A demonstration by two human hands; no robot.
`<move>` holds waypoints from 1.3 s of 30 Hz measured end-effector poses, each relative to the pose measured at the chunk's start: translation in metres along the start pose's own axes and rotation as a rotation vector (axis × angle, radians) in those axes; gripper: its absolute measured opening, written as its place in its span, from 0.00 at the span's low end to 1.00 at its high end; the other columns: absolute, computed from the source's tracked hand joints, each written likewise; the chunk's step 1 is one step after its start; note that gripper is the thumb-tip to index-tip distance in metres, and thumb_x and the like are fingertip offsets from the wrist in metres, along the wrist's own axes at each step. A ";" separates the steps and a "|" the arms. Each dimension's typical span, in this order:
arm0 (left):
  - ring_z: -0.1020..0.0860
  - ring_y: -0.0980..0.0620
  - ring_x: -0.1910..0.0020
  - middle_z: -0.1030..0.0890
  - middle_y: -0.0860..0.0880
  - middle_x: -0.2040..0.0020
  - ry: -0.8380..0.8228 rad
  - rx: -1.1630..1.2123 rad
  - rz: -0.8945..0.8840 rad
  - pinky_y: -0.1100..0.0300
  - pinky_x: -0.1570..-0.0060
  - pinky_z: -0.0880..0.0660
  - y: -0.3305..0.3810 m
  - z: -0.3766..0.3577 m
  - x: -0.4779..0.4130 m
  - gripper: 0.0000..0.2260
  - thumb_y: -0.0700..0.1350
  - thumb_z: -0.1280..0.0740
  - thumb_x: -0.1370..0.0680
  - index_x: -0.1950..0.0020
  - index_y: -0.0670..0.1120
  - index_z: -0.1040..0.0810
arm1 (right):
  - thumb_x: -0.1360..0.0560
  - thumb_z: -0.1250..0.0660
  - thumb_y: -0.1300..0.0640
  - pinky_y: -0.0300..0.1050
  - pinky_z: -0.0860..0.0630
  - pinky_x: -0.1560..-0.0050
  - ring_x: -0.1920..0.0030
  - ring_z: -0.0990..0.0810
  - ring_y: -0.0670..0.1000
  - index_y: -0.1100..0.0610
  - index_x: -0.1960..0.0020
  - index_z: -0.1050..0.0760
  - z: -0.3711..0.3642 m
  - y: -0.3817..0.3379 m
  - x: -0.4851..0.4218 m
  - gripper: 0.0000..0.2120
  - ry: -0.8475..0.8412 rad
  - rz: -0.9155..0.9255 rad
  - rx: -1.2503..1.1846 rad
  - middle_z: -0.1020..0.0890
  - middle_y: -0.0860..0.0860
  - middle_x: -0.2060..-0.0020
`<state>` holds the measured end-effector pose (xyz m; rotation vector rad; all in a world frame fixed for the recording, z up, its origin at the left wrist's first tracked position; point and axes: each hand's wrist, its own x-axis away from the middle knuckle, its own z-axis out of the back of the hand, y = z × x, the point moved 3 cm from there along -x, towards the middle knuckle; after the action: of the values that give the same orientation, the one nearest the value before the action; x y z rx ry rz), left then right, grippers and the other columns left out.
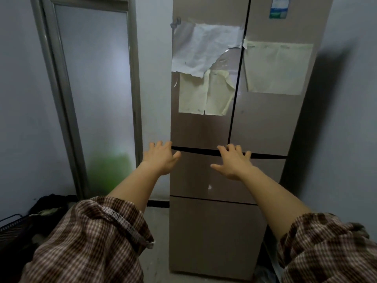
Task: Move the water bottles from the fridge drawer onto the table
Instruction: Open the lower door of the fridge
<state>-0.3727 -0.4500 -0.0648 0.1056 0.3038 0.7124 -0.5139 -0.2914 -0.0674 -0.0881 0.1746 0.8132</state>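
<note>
We hold both hands out toward the fridge [265,123] in the middle of the frame, fingers spread and straight, neither holding anything. The middle drawer [204,178] is closed, so the water bottles are hidden; we judge they lie behind its front, beyond and just below our fingertips. No surface to set them on is in view. What the coming pull turns on is the dark gap [195,150] along the drawer's top edge, which runs left to right across the frame. Our right hand [234,162] is the better placed, its fingertips at the gap near the drawer's centre. Our left hand [160,159] sits at the drawer's left corner, partly in front of the wall [155,88] beside the fridge. The lower drawer [214,231] is closed too, well below both hands.
</note>
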 end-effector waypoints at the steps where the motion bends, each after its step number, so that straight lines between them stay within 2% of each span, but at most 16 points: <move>1: 0.41 0.40 0.28 0.36 0.43 0.27 -0.015 0.010 0.008 0.42 0.34 0.36 -0.005 -0.010 -0.019 0.27 0.59 0.48 0.19 0.24 0.47 0.42 | 0.22 0.41 0.38 0.64 0.44 0.31 0.27 0.42 0.60 0.51 0.24 0.45 -0.009 -0.003 -0.019 0.32 -0.001 0.009 -0.001 0.39 0.56 0.27; 6: 0.40 0.39 0.28 0.35 0.42 0.27 -0.087 0.066 0.024 0.43 0.34 0.35 -0.027 -0.071 -0.114 0.27 0.58 0.48 0.19 0.24 0.47 0.43 | 0.23 0.41 0.38 0.64 0.45 0.31 0.27 0.42 0.58 0.51 0.24 0.44 -0.063 -0.016 -0.114 0.32 -0.041 0.018 0.000 0.38 0.55 0.27; 10: 0.41 0.38 0.27 0.36 0.40 0.26 -0.185 0.212 0.041 0.43 0.31 0.38 -0.049 -0.120 -0.187 0.27 0.58 0.48 0.19 0.23 0.46 0.44 | 0.22 0.41 0.39 0.64 0.47 0.29 0.26 0.43 0.58 0.52 0.23 0.45 -0.100 -0.024 -0.189 0.33 -0.131 -0.022 0.003 0.39 0.55 0.26; 16: 0.33 0.39 0.31 0.33 0.38 0.28 -0.248 0.416 0.116 0.48 0.34 0.35 -0.078 -0.179 -0.280 0.26 0.55 0.47 0.18 0.25 0.40 0.41 | 0.21 0.41 0.41 0.62 0.43 0.30 0.28 0.40 0.57 0.55 0.24 0.43 -0.155 -0.050 -0.270 0.30 -0.217 0.025 0.017 0.36 0.55 0.29; 18: 0.33 0.40 0.30 0.34 0.40 0.27 -0.248 0.566 0.157 0.49 0.33 0.34 -0.080 -0.200 -0.296 0.28 0.57 0.46 0.18 0.24 0.41 0.42 | 0.21 0.41 0.43 0.62 0.45 0.29 0.26 0.42 0.56 0.55 0.23 0.47 -0.175 -0.056 -0.284 0.32 -0.226 0.025 -0.004 0.39 0.55 0.26; 22: 0.34 0.46 0.28 0.34 0.47 0.26 -0.244 1.005 0.176 0.49 0.30 0.35 -0.075 -0.237 -0.306 0.32 0.64 0.44 0.22 0.24 0.47 0.41 | 0.21 0.41 0.45 0.63 0.53 0.26 0.22 0.53 0.53 0.55 0.21 0.58 -0.208 -0.060 -0.299 0.38 -0.247 0.002 -0.012 0.50 0.52 0.22; 25: 0.34 0.47 0.28 0.34 0.48 0.25 -0.247 1.132 0.236 0.47 0.28 0.37 -0.078 -0.251 -0.319 0.35 0.68 0.50 0.24 0.24 0.49 0.40 | 0.21 0.40 0.46 0.64 0.55 0.26 0.22 0.57 0.51 0.54 0.21 0.62 -0.222 -0.058 -0.303 0.39 -0.253 -0.031 -0.026 0.55 0.51 0.21; 28: 0.34 0.47 0.28 0.33 0.47 0.26 -0.263 1.158 0.260 0.49 0.30 0.37 -0.080 -0.256 -0.327 0.33 0.67 0.51 0.23 0.24 0.47 0.39 | 0.22 0.39 0.46 0.64 0.53 0.26 0.22 0.55 0.51 0.54 0.21 0.59 -0.224 -0.059 -0.307 0.39 -0.228 -0.064 -0.071 0.53 0.49 0.21; 31: 0.27 0.47 0.42 0.26 0.44 0.37 -0.275 1.051 0.246 0.53 0.44 0.32 -0.083 -0.254 -0.333 0.30 0.64 0.51 0.21 0.30 0.43 0.33 | 0.22 0.39 0.46 0.65 0.49 0.27 0.23 0.49 0.53 0.54 0.21 0.53 -0.216 -0.062 -0.312 0.37 -0.227 -0.076 -0.084 0.46 0.50 0.23; 34: 0.26 0.47 0.56 0.24 0.45 0.53 -0.179 0.953 0.283 0.52 0.57 0.31 -0.086 -0.249 -0.325 0.25 0.62 0.46 0.20 0.45 0.41 0.26 | 0.23 0.39 0.45 0.63 0.41 0.31 0.28 0.38 0.55 0.56 0.25 0.43 -0.207 -0.064 -0.306 0.31 -0.194 -0.085 -0.095 0.35 0.52 0.30; 37: 0.24 0.44 0.63 0.25 0.44 0.65 -0.080 0.951 0.315 0.48 0.57 0.25 -0.091 -0.251 -0.291 0.21 0.61 0.40 0.23 0.61 0.44 0.28 | 0.22 0.41 0.44 0.55 0.39 0.33 0.34 0.31 0.54 0.55 0.28 0.35 -0.200 -0.062 -0.272 0.26 -0.106 -0.044 -0.154 0.28 0.51 0.36; 39: 0.23 0.43 0.63 0.25 0.44 0.67 -0.099 0.998 0.293 0.51 0.59 0.25 -0.094 -0.246 -0.263 0.20 0.60 0.36 0.25 0.63 0.44 0.28 | 0.21 0.42 0.45 0.49 0.40 0.32 0.37 0.28 0.52 0.54 0.31 0.29 -0.194 -0.055 -0.240 0.22 -0.026 -0.034 -0.268 0.24 0.50 0.39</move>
<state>-0.5784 -0.6959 -0.2550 1.1483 0.5344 0.7849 -0.6591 -0.5291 -0.2116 -0.3317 0.0387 0.7999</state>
